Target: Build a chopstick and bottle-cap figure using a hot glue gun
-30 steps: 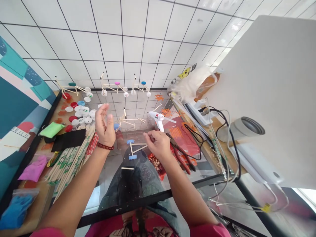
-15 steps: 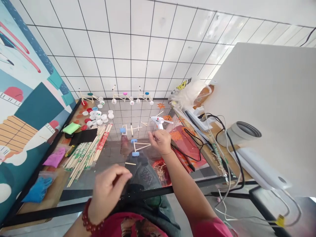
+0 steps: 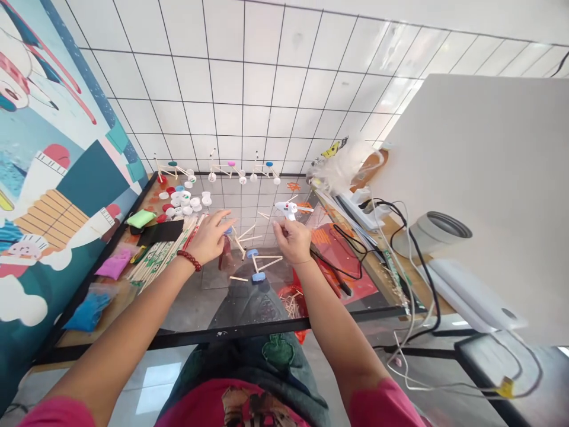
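Note:
My left hand (image 3: 208, 237) reaches forward over the glass table (image 3: 195, 302) with its fingers stretched out. Its fingertips are at a small frame of wooden sticks with a blue cap (image 3: 237, 234). My right hand (image 3: 292, 240) hovers with curled, pinched fingers just right of a triangle of sticks with two blue caps (image 3: 256, 265). What it pinches is hidden. A single short stick (image 3: 239, 279) lies beside the triangle. A white glue gun (image 3: 287, 208) stands just beyond my right hand.
Three finished stick models (image 3: 226, 169) line the tiled wall. White, red and blue bottle caps (image 3: 182, 201) and a bundle of chopsticks (image 3: 162, 255) lie on the left. Toothpicks (image 3: 291, 303), black cables (image 3: 347, 261) and a power strip (image 3: 362, 207) sit on the right.
My left hand came up from near my lap and reached forward to the stick frame. My right hand stayed by the triangle. The camera tilted slightly.

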Demonstrator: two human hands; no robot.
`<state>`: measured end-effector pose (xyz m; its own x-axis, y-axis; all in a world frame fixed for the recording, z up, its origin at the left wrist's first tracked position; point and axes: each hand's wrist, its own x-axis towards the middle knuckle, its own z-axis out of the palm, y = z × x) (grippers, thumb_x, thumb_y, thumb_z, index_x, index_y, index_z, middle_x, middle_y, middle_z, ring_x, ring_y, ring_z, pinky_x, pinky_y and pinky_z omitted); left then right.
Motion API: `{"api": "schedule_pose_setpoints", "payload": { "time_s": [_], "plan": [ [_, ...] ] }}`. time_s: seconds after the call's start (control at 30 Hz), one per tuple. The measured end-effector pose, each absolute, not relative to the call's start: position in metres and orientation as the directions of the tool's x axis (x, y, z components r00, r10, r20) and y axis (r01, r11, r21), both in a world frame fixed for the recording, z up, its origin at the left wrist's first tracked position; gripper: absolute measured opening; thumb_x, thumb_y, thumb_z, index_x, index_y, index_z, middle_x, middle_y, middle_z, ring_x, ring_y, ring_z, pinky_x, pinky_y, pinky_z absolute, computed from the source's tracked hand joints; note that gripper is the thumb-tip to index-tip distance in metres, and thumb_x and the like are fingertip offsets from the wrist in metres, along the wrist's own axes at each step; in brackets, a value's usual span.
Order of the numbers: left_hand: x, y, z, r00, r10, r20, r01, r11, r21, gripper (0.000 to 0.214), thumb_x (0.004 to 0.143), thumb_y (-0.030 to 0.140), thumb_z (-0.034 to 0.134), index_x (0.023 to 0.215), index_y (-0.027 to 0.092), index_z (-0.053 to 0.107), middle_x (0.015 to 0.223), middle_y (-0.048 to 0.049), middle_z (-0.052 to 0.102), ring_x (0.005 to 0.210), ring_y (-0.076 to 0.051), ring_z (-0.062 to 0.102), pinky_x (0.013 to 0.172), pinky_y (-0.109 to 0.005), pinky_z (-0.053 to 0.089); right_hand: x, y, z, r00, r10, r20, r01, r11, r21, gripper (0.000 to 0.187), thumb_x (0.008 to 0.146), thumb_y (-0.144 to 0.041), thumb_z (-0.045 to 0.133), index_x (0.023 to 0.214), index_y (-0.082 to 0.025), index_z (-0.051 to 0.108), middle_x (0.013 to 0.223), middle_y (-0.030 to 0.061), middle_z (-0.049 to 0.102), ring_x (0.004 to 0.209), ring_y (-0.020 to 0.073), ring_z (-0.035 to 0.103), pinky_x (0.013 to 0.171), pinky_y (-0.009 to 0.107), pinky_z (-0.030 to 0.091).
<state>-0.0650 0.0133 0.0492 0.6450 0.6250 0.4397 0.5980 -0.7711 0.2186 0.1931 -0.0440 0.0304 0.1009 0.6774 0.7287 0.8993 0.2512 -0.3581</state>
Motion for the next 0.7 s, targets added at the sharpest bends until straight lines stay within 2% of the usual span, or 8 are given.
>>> {"api": "schedule_pose_setpoints", "payload": {
  "time_s": [0.1, 0.2, 0.27, 0.37, 0.47, 0.57, 0.63, 0.7],
  "plan": [
    [-0.057, 0.021, 0.039, 0.714, 0.582, 0.389, 0.538, -0.812, 0.226, 0.066, 0.070, 0.001, 0.049, 0.131, 0.023, 0.060, 0.151, -0.0125, 0.044, 0.143, -0.034, 0.032, 0.115, -0.060, 0.029, 0.192, -0.041, 0.028, 0.071, 0.703, 0.708, 0.918, 0.233, -0.323, 0.036, 0.095, -0.038, 0.048, 0.067, -0.019, 0.062, 0.057, 0.0011, 0.057, 0.058, 0.0140, 0.051, 0.063, 0.027, 0.033],
    [-0.053, 0.022, 0.033, 0.739, 0.568, 0.363, 0.505, -0.823, 0.262, 0.054, 0.073, 0.004, 0.051, 0.120, 0.024, 0.068, 0.148, -0.0117, 0.047, 0.143, -0.034, 0.034, 0.115, -0.061, 0.027, 0.191, -0.038, 0.026, 0.105, 0.743, 0.661, 0.919, 0.182, -0.351, 0.035, 0.094, -0.038, 0.049, 0.069, -0.019, 0.064, 0.059, 0.0017, 0.059, 0.060, 0.0146, 0.053, 0.062, 0.026, 0.033],
    [-0.053, 0.025, 0.030, 0.728, 0.574, 0.374, 0.473, -0.816, 0.333, 0.040, 0.078, 0.009, 0.051, 0.110, 0.023, 0.071, 0.144, -0.0124, 0.051, 0.139, -0.031, 0.041, 0.113, -0.057, 0.034, 0.191, -0.036, 0.026, 0.136, 0.775, 0.617, 0.906, 0.155, -0.395, 0.033, 0.093, -0.038, 0.051, 0.070, -0.019, 0.065, 0.060, 0.0019, 0.061, 0.061, 0.0150, 0.054, 0.061, 0.026, 0.033],
    [-0.054, 0.030, 0.028, 0.661, 0.633, 0.404, 0.407, -0.754, 0.516, 0.028, 0.084, 0.020, 0.052, 0.105, 0.022, 0.071, 0.135, -0.0123, 0.058, 0.128, -0.027, 0.053, 0.108, -0.049, 0.042, 0.190, -0.035, 0.025, 0.180, 0.817, 0.548, 0.853, 0.148, -0.501, 0.029, 0.091, -0.039, 0.053, 0.075, -0.019, 0.067, 0.065, 0.0016, 0.063, 0.063, 0.0151, 0.056, 0.061, 0.025, 0.035],
    [-0.051, 0.028, 0.029, 0.496, 0.775, 0.391, 0.303, -0.577, 0.759, 0.024, 0.082, 0.031, 0.062, 0.102, 0.021, 0.069, 0.125, -0.0116, 0.065, 0.118, -0.026, 0.059, 0.102, -0.047, 0.047, 0.187, -0.032, 0.022, 0.236, 0.844, 0.482, 0.735, 0.169, -0.656, 0.026, 0.089, -0.039, 0.054, 0.081, -0.019, 0.068, 0.065, 0.0000, 0.062, 0.062, 0.0140, 0.054, 0.061, 0.025, 0.038],
    [-0.044, 0.021, 0.031, 0.338, 0.907, 0.252, -0.034, -0.256, 0.966, 0.026, 0.077, 0.037, 0.069, 0.097, 0.020, 0.065, 0.118, -0.0108, 0.068, 0.110, -0.026, 0.065, 0.090, -0.044, 0.054, 0.184, -0.026, 0.017, 0.308, 0.877, 0.368, 0.507, 0.177, -0.844, 0.026, 0.084, -0.042, 0.058, 0.088, -0.018, 0.067, 0.064, -0.0021, 0.057, 0.058, 0.0125, 0.049, 0.061, 0.026, 0.041],
    [-0.042, 0.016, 0.034, 0.323, 0.937, 0.136, -0.272, -0.045, 0.961, 0.025, 0.075, 0.035, 0.070, 0.093, 0.019, 0.065, 0.116, -0.0113, 0.069, 0.105, -0.027, 0.067, 0.084, -0.044, 0.056, 0.182, -0.022, 0.014, 0.273, 0.917, 0.292, 0.323, 0.199, -0.925, 0.032, 0.078, -0.042, 0.063, 0.097, -0.017, 0.066, 0.069, -0.0022, 0.057, 0.062, 0.0122, 0.050, 0.063, 0.026, 0.044],
    [-0.042, 0.012, 0.036, 0.329, 0.942, 0.065, -0.393, 0.074, 0.917, 0.022, 0.072, 0.031, 0.071, 0.090, 0.018, 0.066, 0.114, -0.0124, 0.070, 0.100, -0.028, 0.069, 0.081, -0.045, 0.057, 0.180, -0.019, 0.012, 0.166, 0.955, 0.246, 0.173, 0.217, -0.961, 0.046, 0.070, -0.040, 0.069, 0.110, -0.017, 0.063, 0.081, -0.0006, 0.059, 0.067, 0.0117, 0.052, 0.066, 0.027, 0.046]
  ]
}}
